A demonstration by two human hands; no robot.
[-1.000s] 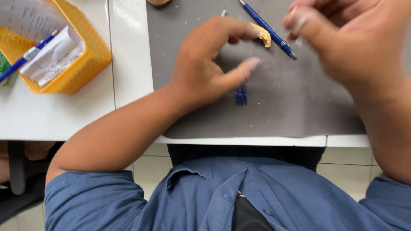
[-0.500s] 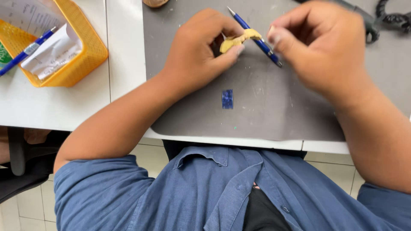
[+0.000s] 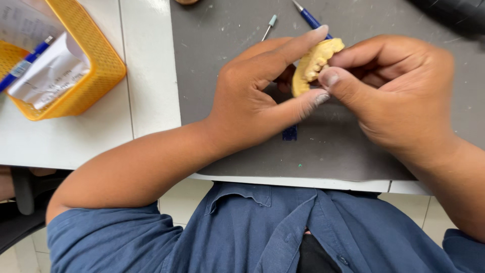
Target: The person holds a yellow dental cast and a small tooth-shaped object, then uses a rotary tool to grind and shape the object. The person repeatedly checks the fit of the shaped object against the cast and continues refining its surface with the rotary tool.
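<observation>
White table (image 3: 151, 76), grey mat (image 3: 353, 146); yellow basket (image 3: 96, 76), blue-handled tool (image 3: 309, 19), small bur (image 3: 269, 26)

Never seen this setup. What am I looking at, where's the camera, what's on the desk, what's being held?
There is no machine here: a person in a blue shirt works with two bare hands. The single picture comes from a camera worn on the head, looking down past the chest at the desk.

The left hand and the right hand together pinch a small yellow plaster cast of teeth above a grey work mat.

On the mat lie a blue-handled pointed tool, partly hidden behind the fingers, a small metal bur with a pale tip and a little dark blue scrap. On the white table to the left stands a yellow mesh basket holding papers and a blue pen.
</observation>
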